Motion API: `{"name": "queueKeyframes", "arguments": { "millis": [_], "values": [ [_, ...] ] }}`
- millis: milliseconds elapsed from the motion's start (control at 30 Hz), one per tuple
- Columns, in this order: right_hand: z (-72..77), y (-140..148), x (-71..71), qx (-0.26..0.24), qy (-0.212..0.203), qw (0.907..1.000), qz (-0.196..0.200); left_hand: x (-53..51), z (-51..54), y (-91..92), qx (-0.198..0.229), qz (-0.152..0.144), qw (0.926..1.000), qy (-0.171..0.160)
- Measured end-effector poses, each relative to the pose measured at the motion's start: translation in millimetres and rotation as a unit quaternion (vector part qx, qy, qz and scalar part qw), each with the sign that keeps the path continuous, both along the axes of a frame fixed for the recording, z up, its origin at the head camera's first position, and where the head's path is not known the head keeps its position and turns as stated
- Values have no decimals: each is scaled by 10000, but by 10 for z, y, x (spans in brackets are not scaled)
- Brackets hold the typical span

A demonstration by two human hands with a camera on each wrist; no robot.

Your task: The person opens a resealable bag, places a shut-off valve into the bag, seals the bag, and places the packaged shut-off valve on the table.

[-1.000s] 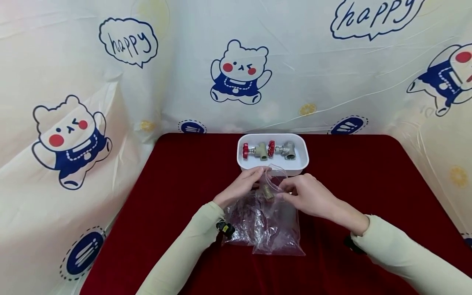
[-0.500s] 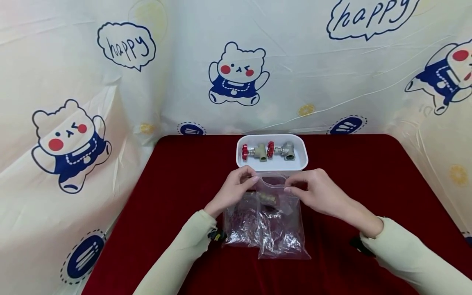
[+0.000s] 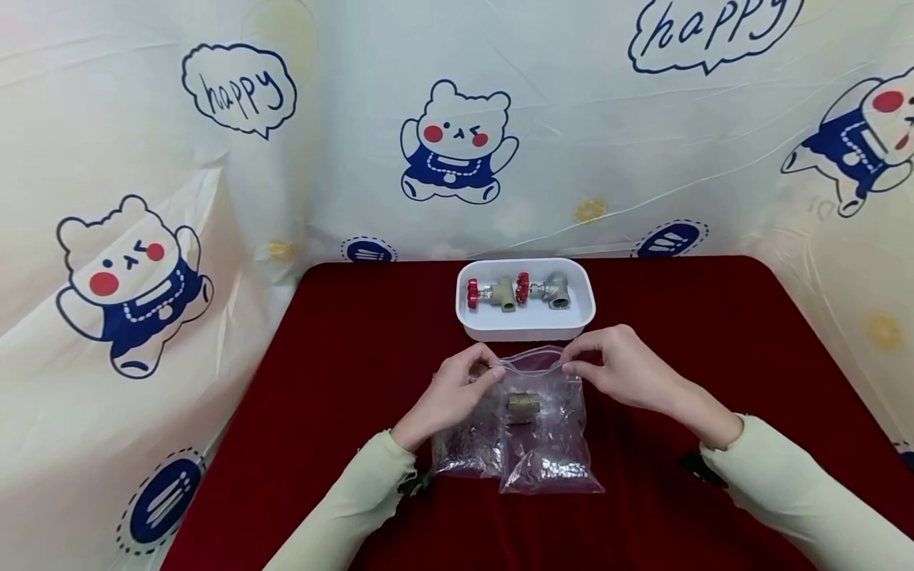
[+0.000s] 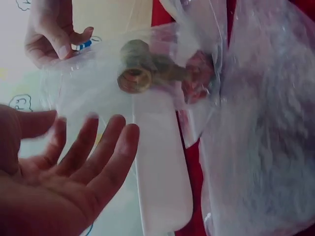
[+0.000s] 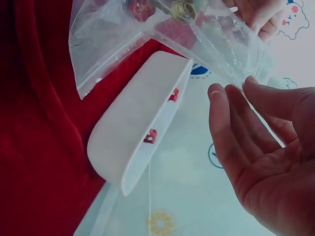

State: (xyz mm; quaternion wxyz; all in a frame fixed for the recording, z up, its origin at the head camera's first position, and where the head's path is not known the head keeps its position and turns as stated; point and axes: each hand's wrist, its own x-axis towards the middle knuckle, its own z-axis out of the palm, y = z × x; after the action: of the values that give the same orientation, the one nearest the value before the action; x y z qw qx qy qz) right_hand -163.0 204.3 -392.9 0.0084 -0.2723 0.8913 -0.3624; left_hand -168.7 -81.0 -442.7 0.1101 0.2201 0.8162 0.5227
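We see the brass valve [image 3: 524, 403] lying inside the clear zip bag [image 3: 553, 444], in the upper half of it, and we take it as the centre of our clock in the head view. Its red handle [image 4: 198, 76] shows through the plastic in the left wrist view, at three o'clock from the brass body (that picture is rather blurred). Just above, the bag's mouth gapes between the two hands, which stand apart, one at each end of it. At about nine o'clock the left hand [image 3: 448, 394] pinches the mouth's near corner between thumb and finger; between two and three o'clock the right hand [image 3: 631, 377] pinches the opposite corner in the same way. Toward eight o'clock we find a second bag [image 3: 467, 444], also clear and crumpled, partly overlapped by the first; what it contains we cannot tell. At twelve o'clock, beyond the hands, sits the white tray [image 3: 524, 325], with a greenish valve [image 3: 505, 293] and a grey valve [image 3: 558, 290] side by side in it, their red wheels toward nine. Beneath everything we have a dark red cloth [image 3: 343, 349], and behind it a pale backdrop [image 3: 571, 151] printed with cartoon bears.
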Motion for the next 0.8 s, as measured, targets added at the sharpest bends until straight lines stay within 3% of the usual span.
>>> {"name": "queueKeyframes", "arguments": {
  "millis": [167,267,367,567,800],
  "values": [
    [-36,30,-7,-142,-50,9999,-32,-74,-72,25,-695,-727,9948,140],
    [-78,30,-16,-182,-76,9998,-73,-110,-131,60,-1144,-899,9885,404],
    [-122,22,-31,-174,-62,9997,-129,-123,-188,96,-1382,-883,9848,566],
    [-158,3,-57,-282,-105,9995,-122,-116,-240,144,-1244,-587,9884,637],
    [-166,-36,-76,-446,-153,9989,-63,-90,-241,198,-1309,-363,9832,1220]
  ]
}}
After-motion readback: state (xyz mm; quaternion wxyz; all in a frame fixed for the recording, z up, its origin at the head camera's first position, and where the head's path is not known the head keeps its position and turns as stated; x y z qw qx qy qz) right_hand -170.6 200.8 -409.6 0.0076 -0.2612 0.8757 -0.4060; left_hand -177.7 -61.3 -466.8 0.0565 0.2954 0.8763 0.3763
